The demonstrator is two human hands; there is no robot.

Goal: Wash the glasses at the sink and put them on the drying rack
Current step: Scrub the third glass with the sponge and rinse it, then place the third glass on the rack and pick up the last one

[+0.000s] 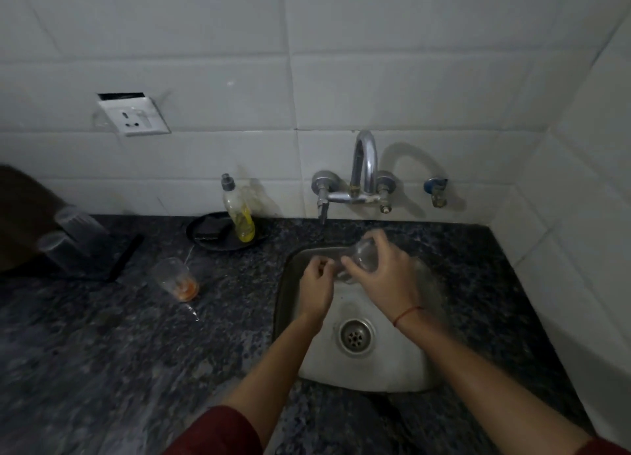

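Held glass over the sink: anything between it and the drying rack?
Yes. A dirty glass with orange residue stands on the counter, between the held glass and the drying rack. The soap bottle sits farther back.

Our left hand (316,283) and right hand (382,277), with the held glass (365,258), crowd the back of the sink (280,304) in front of the tap (365,157), while the basin around the drain (355,336) lies open. Leftward, a used glass (176,280) stands on the counter (102,352) between sink and rack (112,260), the bottle (239,212) farther back; we see broad bare counter nearer us. Rightward, the wall (580,249) hems a narrow strip.
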